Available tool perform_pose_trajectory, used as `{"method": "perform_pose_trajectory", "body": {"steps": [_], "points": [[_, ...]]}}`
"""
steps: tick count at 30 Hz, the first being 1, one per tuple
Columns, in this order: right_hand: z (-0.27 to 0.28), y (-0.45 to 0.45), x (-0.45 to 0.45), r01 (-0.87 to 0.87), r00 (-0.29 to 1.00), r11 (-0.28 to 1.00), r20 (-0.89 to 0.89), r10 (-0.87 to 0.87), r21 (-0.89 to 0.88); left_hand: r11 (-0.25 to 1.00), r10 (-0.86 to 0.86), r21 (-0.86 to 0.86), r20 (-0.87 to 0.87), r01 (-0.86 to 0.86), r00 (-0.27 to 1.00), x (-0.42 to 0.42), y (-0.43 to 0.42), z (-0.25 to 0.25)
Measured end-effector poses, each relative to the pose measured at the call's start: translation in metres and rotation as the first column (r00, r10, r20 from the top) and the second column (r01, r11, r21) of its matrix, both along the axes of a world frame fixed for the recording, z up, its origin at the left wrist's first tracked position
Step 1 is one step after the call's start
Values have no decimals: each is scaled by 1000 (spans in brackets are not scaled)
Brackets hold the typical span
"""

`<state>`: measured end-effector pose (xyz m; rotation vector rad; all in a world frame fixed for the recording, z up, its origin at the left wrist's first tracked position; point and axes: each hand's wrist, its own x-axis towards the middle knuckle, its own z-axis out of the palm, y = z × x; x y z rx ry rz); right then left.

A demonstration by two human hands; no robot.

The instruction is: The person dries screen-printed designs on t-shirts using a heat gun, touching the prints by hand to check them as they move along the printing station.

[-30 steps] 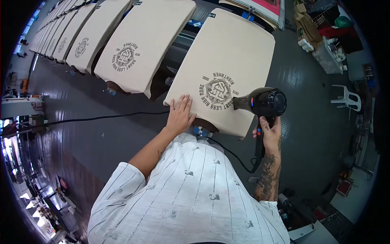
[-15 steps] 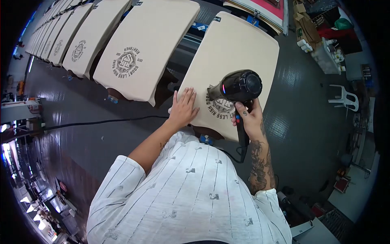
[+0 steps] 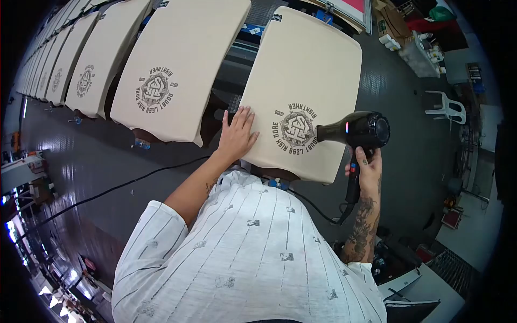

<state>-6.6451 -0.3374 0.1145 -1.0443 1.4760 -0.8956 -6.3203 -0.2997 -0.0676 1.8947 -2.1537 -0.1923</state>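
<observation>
A cream fabric panel lies stretched over the nearest board, with a dark round printed emblem near its lower end. My left hand rests on the panel's lower left edge, fingers spread and holding nothing. Wrapped round the handle of a black hair dryer is my right hand. The dryer's nozzle points left at the emblem's right side, over the cloth. A second cream panel with the same emblem lies to the left.
More covered boards run in a row to the far left. A black cable crosses over the floor. At the right are a white plastic chair, cardboard boxes and a container of bottles.
The dryer in my right hand has swung from over the emblem to its right side, uncovering the print. My left hand stays on the panel's edge. The view has shifted slightly.
</observation>
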Motion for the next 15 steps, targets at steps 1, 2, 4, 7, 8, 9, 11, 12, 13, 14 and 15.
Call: {"method": "perform_pose_trajectory", "body": {"steps": [1, 2, 4, 7, 8, 9, 11, 12, 13, 14, 15], "points": [[1, 8, -2, 1, 1000, 1000, -2, -1, 2, 1000, -1, 2, -2, 1, 1000, 0, 0, -1], [1, 17, -3, 1, 1000, 1000, 7, -2, 30, 1000, -15, 3, -2, 15, 1000, -1, -1, -2], [6, 30, 3, -8, 1000, 998, 29, 6, 70, 999, -34, 2, 0, 34, 999, -3, -1, -1], [4, 41, 17, -86, 992, 993, 103, 77, 84, 996, -87, -14, -42, 87, 995, -8, 1, 2], [5, 42, 27, -88, 991, 992, 110, 77, 94, 995, -98, -4, -25, 97, 995, -10, 3, 2], [4, 42, 36, -89, 991, 991, 112, 78, 95, 994, -107, 6, -7, 107, 994, -10, 4, 2], [2, 38, 52, -156, 977, 985, 155, 143, 76, 994, -106, 6, -3, 106, 994, -9, 7, 3], [2, 34, 61, -166, 973, 984, 175, 152, 65, 994, -107, 6, -4, 107, 994, -9, 8, 3], [1, 31, 68, -170, 972, 983, 177, 156, 66, 995, -102, 8, -2, 103, 995, -8, 9, 4], [-1, 27, 76, -178, 971, 982, 176, 164, 66, 995, -94, 9, 3, 94, 996, -6, 11, 4], [-2, 21, 83, -185, 970, 980, 175, 171, 66, 996, -87, 11, 8, 87, 996, -4, 11, 5]]}}
